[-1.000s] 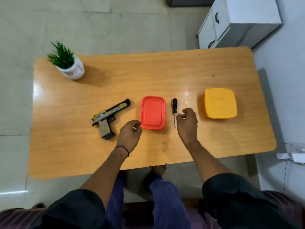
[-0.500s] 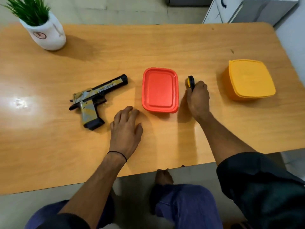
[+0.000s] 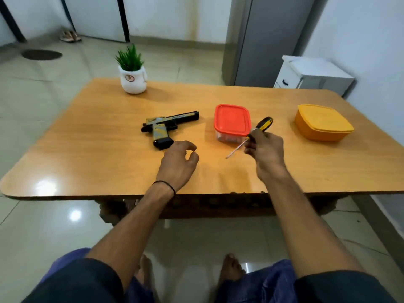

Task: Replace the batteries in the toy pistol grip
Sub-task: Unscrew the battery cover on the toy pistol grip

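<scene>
A: What are the fingers doing?

B: The right hand (image 3: 265, 154) is wrapping its fingers (image 3: 251, 147) round the black-and-yellow handle of the screwdriver (image 3: 261, 125); the shaft is pointing down and to the left, and I cannot tell whether its tip is touching the wood; the left hand (image 3: 178, 164) is hanging with its fingers (image 3: 188, 146) loosely curled and spread, gripping nothing.

A: And where is the toy lying?

B: The toy pistol (image 3: 166, 125) is lying on its side on the desk (image 3: 87, 149), barrel pointing right; its grip (image 3: 160, 135) is pointing toward the person, and the left fingertips are hovering just beside the grip's base; whether they are touching it, I cannot tell.

A: What is sitting further out?

B: A red-lidded box (image 3: 232, 119) is standing between the pistol and the screwdriver, just behind the right hand; a yellow box (image 3: 323, 123) with its lid on is sitting well apart to the right; a potted plant (image 3: 132, 73) in a white pot is standing near the far edge; a black band (image 3: 166, 185) is circling the left wrist.
</scene>
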